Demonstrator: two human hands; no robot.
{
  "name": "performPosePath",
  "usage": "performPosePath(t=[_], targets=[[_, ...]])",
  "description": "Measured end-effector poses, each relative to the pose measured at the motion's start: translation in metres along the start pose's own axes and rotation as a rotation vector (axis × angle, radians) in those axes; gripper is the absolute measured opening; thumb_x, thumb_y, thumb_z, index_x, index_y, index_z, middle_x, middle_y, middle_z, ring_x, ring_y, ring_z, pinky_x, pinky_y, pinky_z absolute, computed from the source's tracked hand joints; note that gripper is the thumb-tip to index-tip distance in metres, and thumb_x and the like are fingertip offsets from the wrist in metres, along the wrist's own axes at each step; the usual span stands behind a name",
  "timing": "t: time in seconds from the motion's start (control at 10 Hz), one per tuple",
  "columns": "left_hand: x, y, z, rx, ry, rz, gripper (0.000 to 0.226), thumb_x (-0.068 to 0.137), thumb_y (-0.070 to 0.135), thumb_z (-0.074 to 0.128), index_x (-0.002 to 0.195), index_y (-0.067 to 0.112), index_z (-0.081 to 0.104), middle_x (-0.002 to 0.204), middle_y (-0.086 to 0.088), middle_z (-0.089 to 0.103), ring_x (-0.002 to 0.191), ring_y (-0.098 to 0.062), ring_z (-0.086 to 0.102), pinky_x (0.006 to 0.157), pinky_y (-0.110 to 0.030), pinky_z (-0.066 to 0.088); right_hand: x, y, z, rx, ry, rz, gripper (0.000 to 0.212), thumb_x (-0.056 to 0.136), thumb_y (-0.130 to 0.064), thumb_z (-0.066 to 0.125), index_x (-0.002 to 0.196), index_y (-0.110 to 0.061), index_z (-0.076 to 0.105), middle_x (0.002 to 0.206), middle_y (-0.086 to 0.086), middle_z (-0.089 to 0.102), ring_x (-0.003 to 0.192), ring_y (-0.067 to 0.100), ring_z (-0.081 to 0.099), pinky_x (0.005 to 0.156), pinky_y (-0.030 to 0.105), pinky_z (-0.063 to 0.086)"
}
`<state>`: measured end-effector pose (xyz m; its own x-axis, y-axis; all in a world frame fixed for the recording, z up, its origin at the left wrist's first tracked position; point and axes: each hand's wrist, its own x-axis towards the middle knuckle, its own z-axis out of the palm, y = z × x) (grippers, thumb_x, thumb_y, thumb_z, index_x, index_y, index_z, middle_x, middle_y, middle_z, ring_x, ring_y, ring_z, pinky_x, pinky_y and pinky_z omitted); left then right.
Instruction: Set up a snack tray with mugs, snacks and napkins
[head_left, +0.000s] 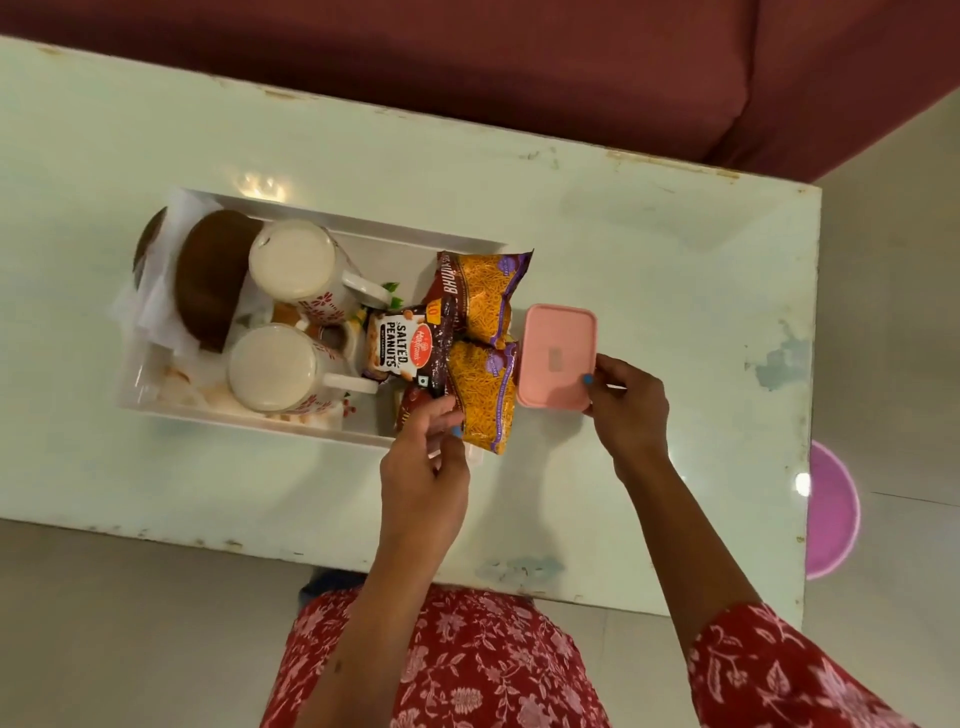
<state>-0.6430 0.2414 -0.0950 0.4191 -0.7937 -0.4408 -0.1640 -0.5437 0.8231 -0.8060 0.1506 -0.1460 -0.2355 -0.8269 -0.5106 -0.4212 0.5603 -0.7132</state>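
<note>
A white tray (363, 236) on the table holds two white floral mugs (296, 265) (275, 366), two brown bowls (208, 278) on white napkins (156, 312), a salted peanuts packet (400, 348) and two orange bhujia packets (485, 293) (483, 395). My left hand (426, 467) pinches a dark red packet (413, 408) at the tray's near right corner. A pink lidded box (557, 356) sits just right of the tray, and my right hand (626, 400) holds it at its near right corner.
The pale green table (649, 249) has bare surface to the right of the box and along the near side. A maroon sofa (519, 62) runs behind the table. A pink round object (831, 509) lies on the floor past the table's right edge.
</note>
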Motion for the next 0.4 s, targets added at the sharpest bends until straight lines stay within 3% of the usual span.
performPosePath(t=[0.2,0.3,0.4], targets=[[0.005,-0.018,-0.020,0.001,-0.069,-0.005,0.034,0.090,0.002,0.047,0.110,0.027,0.054,0.103,0.009,0.062,0.096,-0.003,0.058,0.074,-0.004,0.044,-0.007,0.000,0.005,-0.036,0.065,-0.006,0.036,0.088,-0.011,0.059,0.123,-0.013,0.060,0.107,0.005,0.066,0.092,0.024,0.064,0.094,0.043,0.050],[0.011,-0.030,-0.043,0.092,-0.119,0.006,0.032,0.090,0.006,0.049,0.117,0.022,0.055,0.105,0.008,0.063,0.094,0.000,0.057,0.072,-0.001,0.043,-0.024,-0.006,0.017,-0.077,0.206,0.010,0.040,0.090,-0.020,0.058,0.129,-0.015,0.051,0.120,0.008,0.062,0.089,0.016,0.059,0.080,0.025,0.044],[0.005,-0.047,-0.069,0.266,-0.158,0.071,0.032,0.090,0.012,0.050,0.121,0.017,0.054,0.113,0.002,0.062,0.101,-0.008,0.059,0.084,-0.013,0.045,-0.072,-0.002,0.049,-0.090,0.354,-0.045,0.037,0.089,-0.018,0.059,0.124,-0.012,0.051,0.125,0.011,0.055,0.103,0.025,0.059,0.081,0.028,0.044]])
